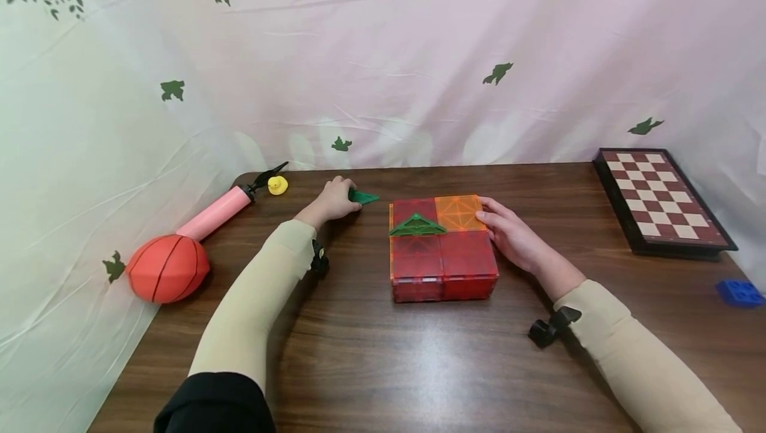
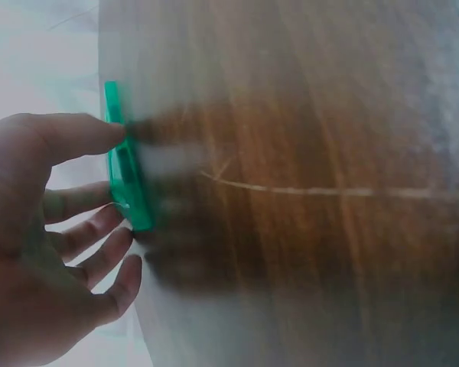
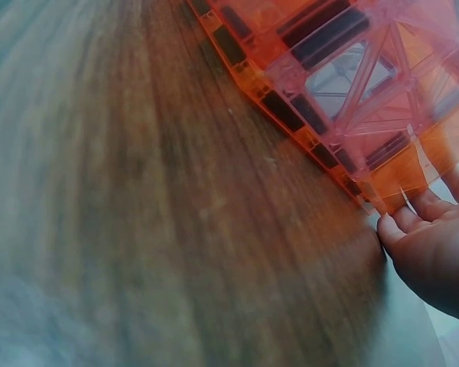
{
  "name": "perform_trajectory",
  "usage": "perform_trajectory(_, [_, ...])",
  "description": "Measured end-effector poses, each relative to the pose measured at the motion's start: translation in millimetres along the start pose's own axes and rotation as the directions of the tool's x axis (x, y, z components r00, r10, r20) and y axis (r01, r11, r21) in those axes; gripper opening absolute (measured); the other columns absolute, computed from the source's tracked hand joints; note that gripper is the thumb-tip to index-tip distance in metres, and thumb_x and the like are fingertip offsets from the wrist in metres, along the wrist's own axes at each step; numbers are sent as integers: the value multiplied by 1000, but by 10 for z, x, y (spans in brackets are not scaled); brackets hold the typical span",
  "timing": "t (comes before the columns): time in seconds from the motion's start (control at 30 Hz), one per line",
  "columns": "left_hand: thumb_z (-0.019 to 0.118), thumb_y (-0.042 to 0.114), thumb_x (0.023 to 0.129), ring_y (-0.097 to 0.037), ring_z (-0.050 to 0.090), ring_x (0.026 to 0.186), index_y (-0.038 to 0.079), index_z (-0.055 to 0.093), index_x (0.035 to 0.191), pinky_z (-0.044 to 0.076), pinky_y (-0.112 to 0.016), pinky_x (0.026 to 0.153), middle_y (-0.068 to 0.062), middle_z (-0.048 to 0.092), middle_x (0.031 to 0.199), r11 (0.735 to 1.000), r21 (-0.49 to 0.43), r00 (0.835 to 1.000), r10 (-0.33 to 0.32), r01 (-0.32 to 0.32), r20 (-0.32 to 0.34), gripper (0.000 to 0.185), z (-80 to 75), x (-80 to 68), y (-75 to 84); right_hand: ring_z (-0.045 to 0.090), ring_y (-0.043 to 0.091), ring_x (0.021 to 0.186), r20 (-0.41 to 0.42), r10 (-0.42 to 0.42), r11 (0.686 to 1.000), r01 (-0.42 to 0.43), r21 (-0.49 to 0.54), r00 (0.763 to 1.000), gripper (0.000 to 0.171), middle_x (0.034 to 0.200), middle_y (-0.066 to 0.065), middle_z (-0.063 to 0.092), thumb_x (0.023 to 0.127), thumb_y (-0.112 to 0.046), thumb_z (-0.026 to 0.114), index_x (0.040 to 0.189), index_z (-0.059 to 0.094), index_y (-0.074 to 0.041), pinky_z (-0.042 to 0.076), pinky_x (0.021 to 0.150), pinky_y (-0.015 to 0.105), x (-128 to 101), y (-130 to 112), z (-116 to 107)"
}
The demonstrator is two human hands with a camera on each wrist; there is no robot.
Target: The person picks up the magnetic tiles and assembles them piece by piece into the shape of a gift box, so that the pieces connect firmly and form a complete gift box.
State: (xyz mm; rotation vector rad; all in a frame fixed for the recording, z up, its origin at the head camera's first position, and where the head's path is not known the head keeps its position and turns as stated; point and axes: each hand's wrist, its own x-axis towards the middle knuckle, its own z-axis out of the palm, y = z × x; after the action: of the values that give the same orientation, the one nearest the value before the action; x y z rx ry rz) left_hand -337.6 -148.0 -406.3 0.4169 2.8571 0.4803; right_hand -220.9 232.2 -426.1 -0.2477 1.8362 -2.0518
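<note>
While pinching green triangle tile in left hand left of red tile box, steadied by flat, relaxed right hand: slip risk, loose fingertip pinch; box collapse if nudged.

A pink pump is laid at the bench's ten o'clock edge, with a small yellow duck just beside its black nozzle. An orange ball is seen at nine o'clock, touching the pump's near end. A red-and-cream chessboard is placed at two o'clock, and a blue brick at three o'clock. A leaf-printed cloth is hung behind.
</note>
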Motion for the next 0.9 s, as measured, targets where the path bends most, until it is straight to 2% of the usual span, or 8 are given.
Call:
perform_trajectory(0.2, [75,23,94,-34,51,108,2,48,125,44,-45,96,-21,53,123,994,-109,1000,-11,9,-13,46,-42,-11,1,57,14,113,5,-3,1000,3,-6,1000,50,137,6,49,110,-29,47,153,31,-9,48,95,22,4,-16,1])
perform_trajectory(0.33, [72,15,96,-32,55,106,3,51,124,46,-45,93,-20,58,120,984,-180,999,-6,-2,-44,37,-48,-41,-6,56,14,114,6,-2,1000,2,-3,1000,49,137,5,49,110,-29,47,152,32,-10,47,96,22,9,-8,1])
perform_trajectory(0.53, [66,6,99,-28,59,102,3,64,118,50,-43,88,-14,62,110,946,-323,993,-11,-29,-122,19,-141,-141,68,57,13,113,12,-9,1000,9,0,1000,48,137,6,50,110,-29,47,151,33,-10,48,95,22,19,1,6])
perform_trajectory(0.63, [68,8,98,-26,60,103,5,67,115,51,-41,88,-11,65,110,930,-362,986,0,-61,-167,17,-256,-240,230,57,13,112,13,-13,1000,13,2,1000,47,136,5,51,110,-29,48,150,34,-10,48,95,22,16,2,9])
perform_trajectory(0.7, [69,9,98,-25,62,102,6,68,113,51,-40,88,-10,67,109,923,-370,979,32,-107,-203,16,-336,-313,383,57,13,112,13,-16,1000,16,4,1000,46,135,5,51,109,-29,48,150,35,-11,48,95,22,12,3,9])
perform_trajectory(0.8, [72,8,96,-23,66,99,5,70,110,53,-37,87,-10,70,106,904,-372,962,121,-209,-244,15,-436,-414,652,57,14,113,12,-22,1000,22,5,1000,46,135,4,52,109,-28,47,150,35,-10,48,95,22,7,5,8])
perform_trajectory(0.9, [75,8,94,-20,68,94,5,72,105,54,-34,84,-8,71,100,876,-370,943,232,-309,-240,12,-484,-493,942,58,14,113,9,-25,1000,25,7,1000,46,134,4,53,110,-28,47,150,34,-9,48,96,23,0,9,6])
